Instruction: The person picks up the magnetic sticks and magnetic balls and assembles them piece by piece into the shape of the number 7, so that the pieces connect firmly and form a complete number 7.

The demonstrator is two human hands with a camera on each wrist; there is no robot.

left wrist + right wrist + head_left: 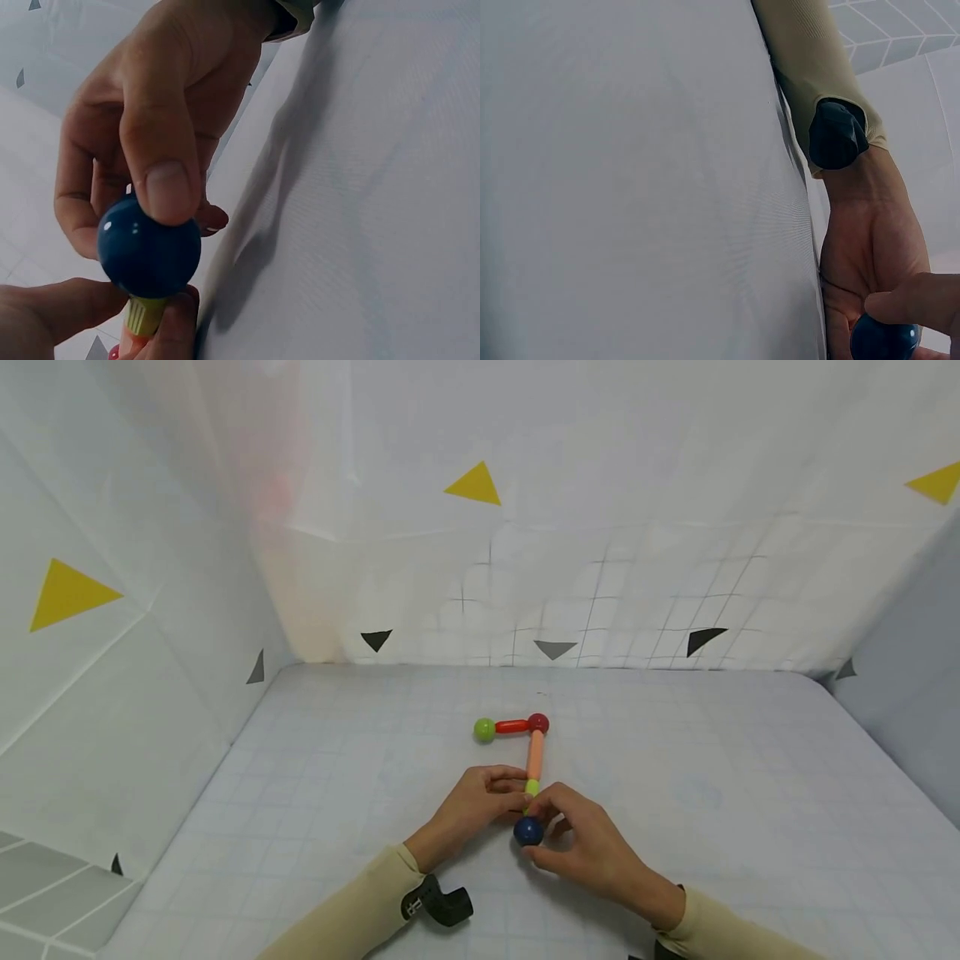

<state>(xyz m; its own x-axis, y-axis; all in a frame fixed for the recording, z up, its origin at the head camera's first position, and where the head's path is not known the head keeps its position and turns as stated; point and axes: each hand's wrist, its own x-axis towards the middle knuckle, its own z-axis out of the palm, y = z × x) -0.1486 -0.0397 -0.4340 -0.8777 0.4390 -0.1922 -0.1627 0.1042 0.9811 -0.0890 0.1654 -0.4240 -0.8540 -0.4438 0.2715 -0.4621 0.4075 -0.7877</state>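
A chain of magnetic-looking balls and sticks lies on the white table. At its near end is a dark blue ball (528, 832), joined to a yellow-green piece (145, 316) and a peach stick (535, 755). My left hand (480, 800) pinches the yellow-green piece between thumb and fingers just beyond the blue ball. From the other side my right hand (592, 845) holds the blue ball, its thumb on the near face in the left wrist view. Farther off, a dark red ball (538, 723) links the peach stick to a short red stick (512, 727), which ends in a green ball (484, 730).
White sheeting (637, 468) with yellow and dark triangles rises behind the table (712, 760) and along its sides. A black wrist device (442, 903) is strapped at the left sleeve.
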